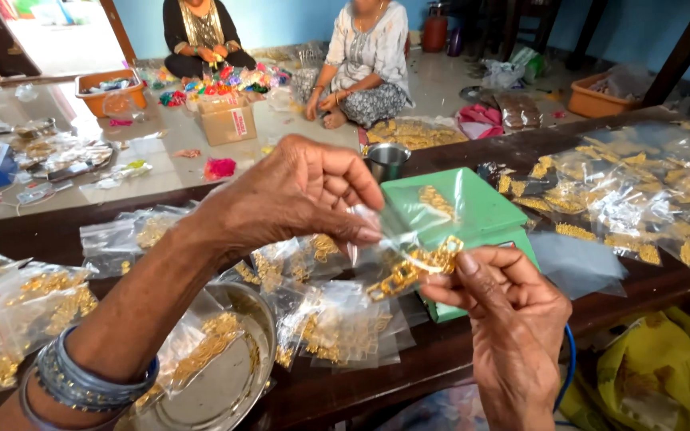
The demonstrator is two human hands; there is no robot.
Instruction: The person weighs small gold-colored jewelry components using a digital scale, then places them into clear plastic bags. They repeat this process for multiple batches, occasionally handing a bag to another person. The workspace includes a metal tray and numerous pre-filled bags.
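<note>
Right hand [513,319]: thumb and fingers pinching gold chain piece [413,267], held above surface edge. Left hand [297,195]: fingertips pressed together on mouth of small clear bag [389,231], just beside chain piece, touching it. Directly behind: green box [481,215] with one filled bag on top. Below hands: round metal tray [233,383] and filled bags of gold pieces [337,323] on dark wooden surface [57,231]. Further bags at right. Steel cup [386,160] behind box. Two people seated on floor [161,152] beyond.
</note>
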